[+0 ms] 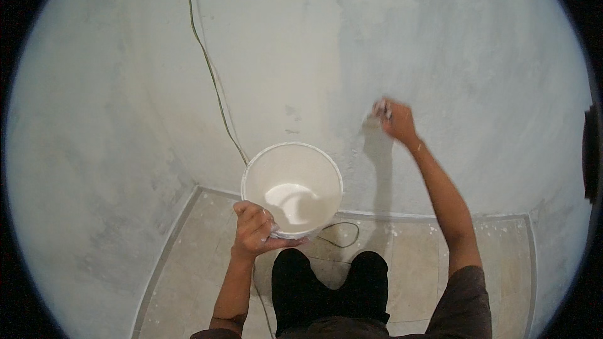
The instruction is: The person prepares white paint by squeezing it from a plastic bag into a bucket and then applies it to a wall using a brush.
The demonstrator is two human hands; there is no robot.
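Note:
My left hand (254,230) grips the rim and lower side of a round white plastic bucket (294,162). White paint (292,200) lies in its bottom, partly in shadow. Up and to the right, my right hand (398,120) is close to the wall (367,56), its fingers curled and smeared with white. Blur and the fingers themselves hide whatever may be inside that fist. The wall is pale, with a lighter, creamier area left of the hand and a bluish-grey area to the right. My arm casts a shadow below the hand.
A thin cable (214,80) hangs down the wall and passes behind the bucket; a loop of cable (346,235) lies on the tiled floor (414,282). Paint spots mark the floor by the grey skirting edge (499,218). Side walls stand left and right. A dark object (592,155) is at the right rim.

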